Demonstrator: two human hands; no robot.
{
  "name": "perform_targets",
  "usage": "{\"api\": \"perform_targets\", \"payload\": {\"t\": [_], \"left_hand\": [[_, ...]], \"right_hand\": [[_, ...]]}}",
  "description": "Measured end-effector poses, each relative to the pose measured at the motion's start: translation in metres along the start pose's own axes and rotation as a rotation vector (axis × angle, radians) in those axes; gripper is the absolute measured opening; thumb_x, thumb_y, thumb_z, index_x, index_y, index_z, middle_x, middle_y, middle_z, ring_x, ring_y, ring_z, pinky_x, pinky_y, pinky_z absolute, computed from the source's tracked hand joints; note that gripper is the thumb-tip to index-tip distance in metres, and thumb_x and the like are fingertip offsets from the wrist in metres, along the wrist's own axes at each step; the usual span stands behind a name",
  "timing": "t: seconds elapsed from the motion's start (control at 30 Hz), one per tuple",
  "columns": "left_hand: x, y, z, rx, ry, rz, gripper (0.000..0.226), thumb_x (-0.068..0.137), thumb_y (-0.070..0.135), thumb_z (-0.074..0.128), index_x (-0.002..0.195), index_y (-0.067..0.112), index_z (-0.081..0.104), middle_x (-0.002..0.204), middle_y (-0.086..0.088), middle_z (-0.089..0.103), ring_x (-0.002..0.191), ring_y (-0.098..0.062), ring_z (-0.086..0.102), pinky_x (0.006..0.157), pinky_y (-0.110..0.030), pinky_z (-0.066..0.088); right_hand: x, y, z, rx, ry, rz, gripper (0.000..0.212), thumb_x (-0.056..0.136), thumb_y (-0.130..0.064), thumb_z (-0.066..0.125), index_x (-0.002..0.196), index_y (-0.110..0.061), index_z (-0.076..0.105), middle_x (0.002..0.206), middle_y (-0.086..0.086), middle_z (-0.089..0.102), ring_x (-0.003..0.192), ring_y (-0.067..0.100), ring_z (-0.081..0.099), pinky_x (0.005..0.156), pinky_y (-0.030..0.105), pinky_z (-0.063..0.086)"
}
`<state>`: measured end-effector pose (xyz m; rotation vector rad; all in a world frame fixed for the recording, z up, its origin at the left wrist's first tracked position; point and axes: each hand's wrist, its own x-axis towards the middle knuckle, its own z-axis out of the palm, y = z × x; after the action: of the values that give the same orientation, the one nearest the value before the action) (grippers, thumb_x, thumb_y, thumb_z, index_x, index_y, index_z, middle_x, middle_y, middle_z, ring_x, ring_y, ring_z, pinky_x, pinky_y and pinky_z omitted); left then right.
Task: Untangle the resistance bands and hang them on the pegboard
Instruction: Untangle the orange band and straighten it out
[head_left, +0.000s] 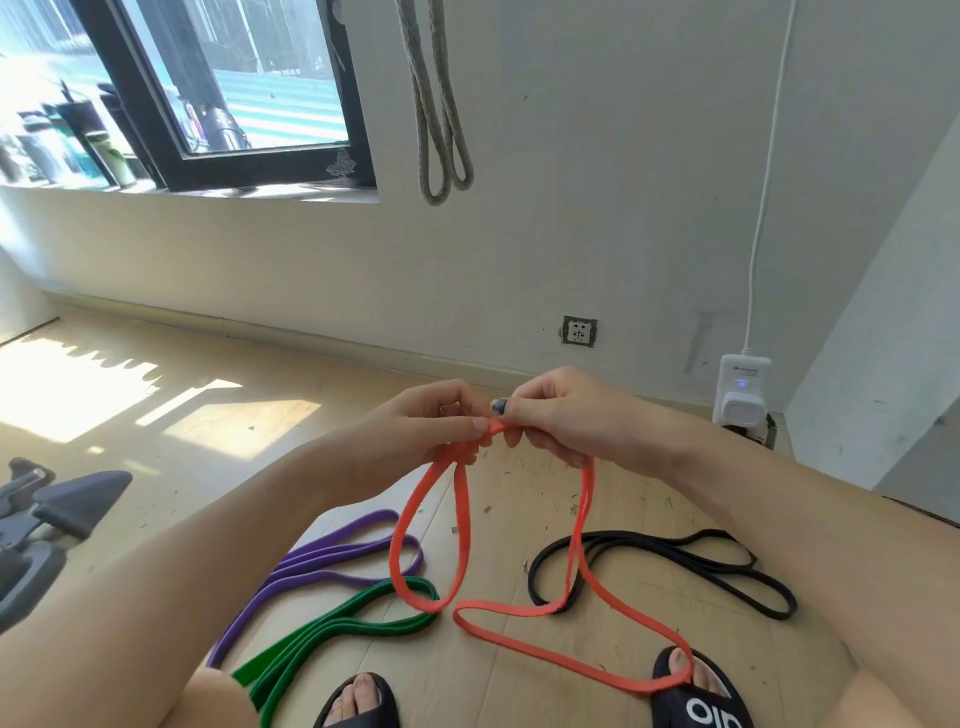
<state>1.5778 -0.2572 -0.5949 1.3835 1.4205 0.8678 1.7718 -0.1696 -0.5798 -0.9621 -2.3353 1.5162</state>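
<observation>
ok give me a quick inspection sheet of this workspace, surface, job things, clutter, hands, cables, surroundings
surface: pale wood floor, sunlit patches at left, small dark specks near the bands
job's things: orange band held up, its low loops on the floor and over the right sandal; purple band, green band and black band lie on the floor; grey band hangs on the wall
clutter: dark grey object at far left, unclear what
grippers: left hand and right hand both pinch the orange band
cables: white cable runs down to a white plug box
surroundings: window, wall socket
</observation>
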Motion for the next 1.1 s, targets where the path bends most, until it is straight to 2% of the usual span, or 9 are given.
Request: {"api": "perform_targets", "payload": {"t": [0.13, 0.23, 0.4, 0.5, 0.6, 0.73, 0.83, 0.93, 1.1], "left_hand": [[-0.004, -0.004, -0.007, -0.021, -0.068, -0.059, 0.014, 0.103, 0.009, 0.051, 0.102, 0.003, 0.063, 0.097, -0.005, 0.072, 0.096, -0.019, 0.069, 0.09, -0.03, 0.054], [-0.006, -0.005, -0.01, -0.022, -0.057, -0.06, 0.012, 0.102, 0.007, 0.051, 0.097, 0.002, 0.061, 0.096, -0.006, 0.073, 0.095, -0.018, 0.069, 0.09, -0.028, 0.054], [-0.005, -0.003, -0.008, 0.002, -0.039, -0.061, 0.012, 0.101, 0.007, 0.054, 0.097, 0.0, 0.062, 0.094, -0.01, 0.07, 0.091, -0.023, 0.067, 0.095, -0.037, 0.056], [-0.004, -0.001, -0.004, 0.025, -0.033, -0.055, 0.011, 0.101, 0.01, 0.058, 0.098, 0.001, 0.065, 0.099, -0.019, 0.069, 0.092, -0.025, 0.065, 0.096, -0.041, 0.055], [-0.004, 0.001, -0.001, -0.005, -0.019, -0.031, 0.012, 0.101, 0.011, 0.057, 0.096, 0.004, 0.065, 0.105, -0.027, 0.065, 0.091, -0.025, 0.063, 0.092, -0.036, 0.054], [-0.005, -0.002, -0.006, 0.007, -0.046, -0.04, 0.022, 0.104, 0.015, 0.05, 0.108, -0.003, 0.061, 0.106, -0.015, 0.071, 0.104, -0.024, 0.069, 0.095, -0.028, 0.055], [-0.009, -0.005, -0.01, -0.083, -0.09, -0.076, 0.023, 0.104, 0.016, 0.048, 0.111, -0.004, 0.057, 0.108, -0.015, 0.072, 0.112, -0.031, 0.068, 0.099, -0.032, 0.054], [-0.011, -0.004, -0.01, -0.134, -0.093, -0.077, 0.014, 0.102, 0.013, 0.051, 0.105, 0.001, 0.059, 0.104, -0.016, 0.07, 0.108, -0.034, 0.069, 0.099, -0.036, 0.055], [-0.007, -0.004, -0.006, 0.0, -0.026, -0.072, 0.018, 0.103, 0.01, 0.053, 0.109, -0.005, 0.061, 0.102, -0.016, 0.072, 0.1, -0.029, 0.07, 0.094, -0.034, 0.057]], "right_hand": [[0.0, 0.001, -0.006, 0.056, 0.029, -0.012, 0.038, 0.104, -0.034, 0.058, 0.076, -0.009, 0.067, 0.054, -0.003, 0.044, 0.045, 0.013, 0.034, 0.043, 0.026, 0.029], [-0.001, 0.003, -0.009, 0.076, 0.017, 0.0, 0.038, 0.103, -0.033, 0.059, 0.075, -0.009, 0.067, 0.054, -0.003, 0.043, 0.044, 0.013, 0.031, 0.044, 0.027, 0.026], [-0.003, 0.001, -0.009, 0.015, -0.023, 0.02, 0.04, 0.103, -0.039, 0.057, 0.081, -0.01, 0.074, 0.055, -0.003, 0.047, 0.047, 0.014, 0.037, 0.045, 0.027, 0.032], [-0.005, -0.001, -0.002, -0.055, -0.076, 0.028, 0.044, 0.103, -0.046, 0.054, 0.089, -0.01, 0.076, 0.057, -0.002, 0.049, 0.047, 0.012, 0.039, 0.046, 0.025, 0.035], [-0.003, -0.003, 0.003, -0.064, -0.078, -0.008, 0.04, 0.104, -0.04, 0.055, 0.081, -0.012, 0.072, 0.058, -0.002, 0.048, 0.046, 0.011, 0.039, 0.045, 0.024, 0.034], [0.0, -0.002, -0.003, 0.09, -0.029, -0.028, 0.04, 0.105, -0.033, 0.056, 0.073, -0.012, 0.067, 0.053, -0.003, 0.041, 0.045, 0.013, 0.029, 0.045, 0.027, 0.025], [-0.002, 0.0, -0.011, 0.123, -0.003, -0.029, 0.04, 0.104, -0.033, 0.057, 0.072, -0.01, 0.065, 0.053, -0.002, 0.041, 0.046, 0.013, 0.028, 0.045, 0.027, 0.024], [-0.003, 0.004, -0.013, 0.102, -0.009, -0.017, 0.039, 0.103, -0.033, 0.058, 0.074, -0.009, 0.067, 0.055, -0.001, 0.043, 0.045, 0.013, 0.03, 0.044, 0.027, 0.026], [-0.004, 0.003, -0.007, 0.015, -0.067, 0.024, 0.043, 0.104, -0.04, 0.054, 0.089, -0.004, 0.074, 0.06, 0.001, 0.052, 0.046, 0.013, 0.038, 0.045, 0.026, 0.032]]}}
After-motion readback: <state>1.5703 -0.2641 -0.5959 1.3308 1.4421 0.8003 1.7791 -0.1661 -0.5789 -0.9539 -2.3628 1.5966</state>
